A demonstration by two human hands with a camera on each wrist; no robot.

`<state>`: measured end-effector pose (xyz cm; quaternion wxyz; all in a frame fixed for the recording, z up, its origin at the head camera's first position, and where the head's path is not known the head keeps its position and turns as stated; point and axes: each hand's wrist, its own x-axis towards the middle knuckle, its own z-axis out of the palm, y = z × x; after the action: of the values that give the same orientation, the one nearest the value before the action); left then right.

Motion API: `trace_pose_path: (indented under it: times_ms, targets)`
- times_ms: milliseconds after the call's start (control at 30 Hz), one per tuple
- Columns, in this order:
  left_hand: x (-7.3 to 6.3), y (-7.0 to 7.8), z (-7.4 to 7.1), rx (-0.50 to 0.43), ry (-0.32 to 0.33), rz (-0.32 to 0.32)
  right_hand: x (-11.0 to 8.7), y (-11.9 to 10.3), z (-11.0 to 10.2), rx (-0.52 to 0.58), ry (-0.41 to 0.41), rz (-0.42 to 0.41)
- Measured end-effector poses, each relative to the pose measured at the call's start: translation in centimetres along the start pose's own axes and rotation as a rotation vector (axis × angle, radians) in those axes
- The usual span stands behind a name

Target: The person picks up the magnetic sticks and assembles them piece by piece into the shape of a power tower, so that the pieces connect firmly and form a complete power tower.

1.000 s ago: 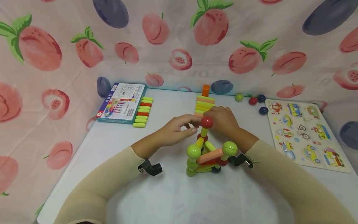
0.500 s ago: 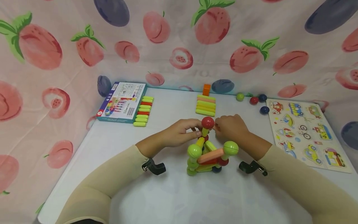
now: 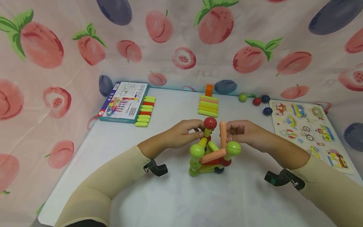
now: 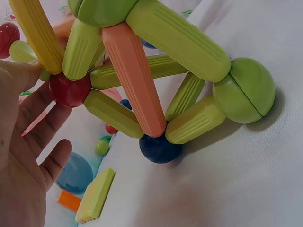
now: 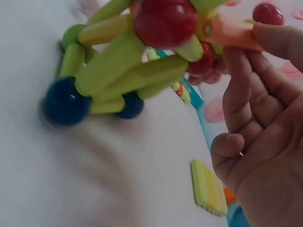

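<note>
A construction of coloured magnetic sticks and balls [image 3: 194, 164] stands on the white table between the hands. My left hand [image 3: 183, 135] holds its far side, fingers and thumb around a red ball [image 4: 70, 90] and the stick joint there. From that side a short stick topped by another red ball [image 3: 210, 123] sticks up. My right hand [image 3: 244, 135] pinches a salmon-coloured magnetic stick [image 3: 223, 134] between thumb and fingers. In the right wrist view, the stick's inner end is close to the construction's red balls [image 5: 165, 22]. Another salmon stick [image 4: 135, 78] is built into the frame.
Behind the hands lies a row of yellow, green and salmon sticks [image 3: 208, 106] beside an orange block [image 3: 209, 90]. A box [image 3: 124, 102] with green and red sticks [image 3: 144, 116] is at the left. Loose balls [image 3: 256, 101] and a picture puzzle board [image 3: 307, 126] lie right.
My right hand has taken a salmon stick from the near end of the row and brought it back and right, upright beside the construction. My left hand has closed in on the construction's far side.
</note>
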<state>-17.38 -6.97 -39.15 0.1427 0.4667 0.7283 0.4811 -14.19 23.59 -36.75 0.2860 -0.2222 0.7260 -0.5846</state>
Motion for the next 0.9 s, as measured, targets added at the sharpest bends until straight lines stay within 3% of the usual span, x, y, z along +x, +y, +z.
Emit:
trace_pose_path:
  times_ms: [133,500,633,767,900]
  targets:
    - [0.0,0.0,0.0,-0.006,0.005,0.001,-0.1,0.1,0.7,0.022,-0.052,-0.019]
    - [0.0,0.1,0.0,0.01,-0.003,0.002,-0.1,0.2,1.5,-0.002,-0.042,-0.013]
    - [-0.1,0.1,-0.1,0.014,-0.021,-0.014,-1.0,1.5,2.1,-0.034,0.039,-0.167]
    - [-0.4,0.2,-0.2,0.023,-0.075,-0.094,-2.6,4.0,3.7,-0.221,0.147,-0.379]
    - [-0.7,0.0,-0.2,0.039,-0.103,-0.139,-3.5,5.1,5.5,-0.38,0.261,-0.424]
